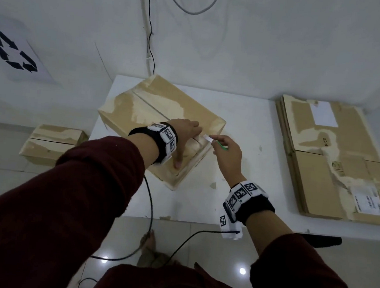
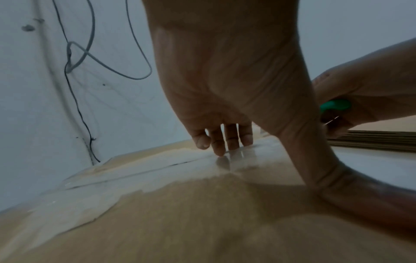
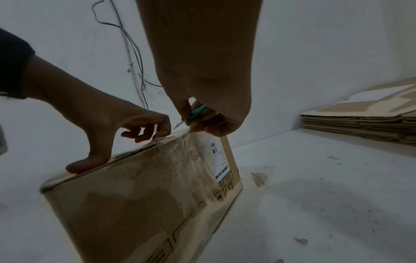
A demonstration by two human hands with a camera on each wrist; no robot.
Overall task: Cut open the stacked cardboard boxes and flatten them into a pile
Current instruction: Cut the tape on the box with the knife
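Note:
A taped brown cardboard box (image 1: pixel 161 116) stands on the white table (image 1: pixel 246 171), turned at an angle. My left hand (image 1: pixel 185 132) rests on its top near the right-hand edge, fingertips (image 2: pixel 225 142) on the taped seam and thumb down over the near side (image 3: pixel 87 163). My right hand (image 1: pixel 225 151) grips a green-handled knife (image 3: pixel 198 110). Its blade (image 3: pixel 180 124) points at the box's top edge, just right of the left fingers. Clear tape and a white label (image 3: pixel 219 160) cover the box side below the blade.
A pile of flattened boxes (image 1: pixel 334 161) lies on the table's right part. A smaller closed box (image 1: pixel 53 143) sits on the floor at left. A black cable (image 1: pixel 149 200) hangs off the table front. Wires (image 1: pixel 150 37) run down the wall behind, and a recycling sign (image 1: pixel 13 50) hangs at left.

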